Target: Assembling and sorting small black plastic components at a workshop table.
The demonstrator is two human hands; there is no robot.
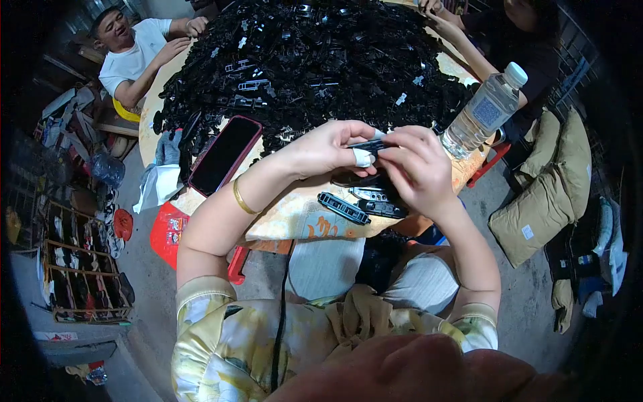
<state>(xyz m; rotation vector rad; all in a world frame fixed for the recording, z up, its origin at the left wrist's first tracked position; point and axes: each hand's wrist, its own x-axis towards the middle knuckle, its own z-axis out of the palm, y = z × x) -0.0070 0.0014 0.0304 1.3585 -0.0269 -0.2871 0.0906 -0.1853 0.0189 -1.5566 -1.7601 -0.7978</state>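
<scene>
Near the front edge of the table, my left hand point(333, 148) is closed on a small black plastic part point(366, 145), with white tape around the fingertips. The fingers of my right hand point(422, 165) pinch the same part from the other side, partly hiding it. Just below my hands lie a long black clip-like piece point(343, 208) and a second black piece with a pale inner strip point(378, 201). Beyond them rises a large heap of small black plastic parts point(315, 74), with a few pale bits among them.
A smartphone point(226, 154) lies left of my hands, and a clear bottle point(485, 111) stands at the right. Two people sit across the round table point(295, 218). Tan sacks point(546, 208) rest on the floor at right; a rack point(84, 264) is at left.
</scene>
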